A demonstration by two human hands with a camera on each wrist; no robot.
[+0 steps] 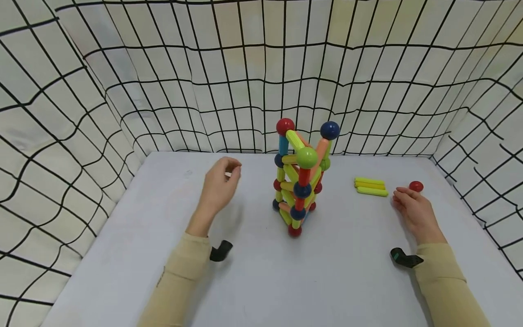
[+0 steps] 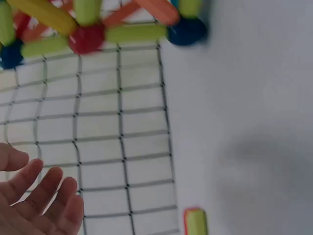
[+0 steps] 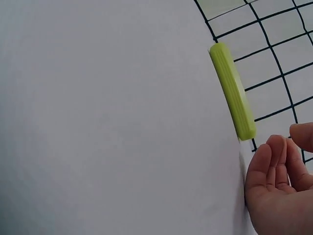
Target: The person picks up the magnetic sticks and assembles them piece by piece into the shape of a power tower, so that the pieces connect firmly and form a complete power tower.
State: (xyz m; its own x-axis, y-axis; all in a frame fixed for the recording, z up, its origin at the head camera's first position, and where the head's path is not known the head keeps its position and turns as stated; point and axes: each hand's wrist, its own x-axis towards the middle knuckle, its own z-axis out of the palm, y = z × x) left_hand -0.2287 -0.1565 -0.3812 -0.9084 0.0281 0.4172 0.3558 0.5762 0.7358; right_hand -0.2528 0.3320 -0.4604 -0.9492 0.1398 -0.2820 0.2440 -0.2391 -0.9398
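A tower of coloured rods and balls (image 1: 302, 190) stands upright on the table, with a red, a green and a dark blue ball at its top. To its left my left hand (image 1: 218, 184) hovers, fingers loosely bent, holding nothing. The left wrist view shows those relaxed fingers (image 2: 44, 196) apart from the structure. On the right, my right hand (image 1: 414, 213) rests by the table surface, close to several yellow-green rods (image 1: 371, 190) lying side by side. Just beyond its knuckles is a red ball (image 1: 416, 186). Nothing shows between the right fingers (image 3: 259, 166); one rod (image 3: 232, 90) lies near their tips.
The white table (image 1: 253, 281) carries all of these things. A white backdrop with a black grid (image 1: 253, 66) rises behind the table and along both sides. Black wrist-camera pieces (image 1: 221, 250) stick out from both sleeves.
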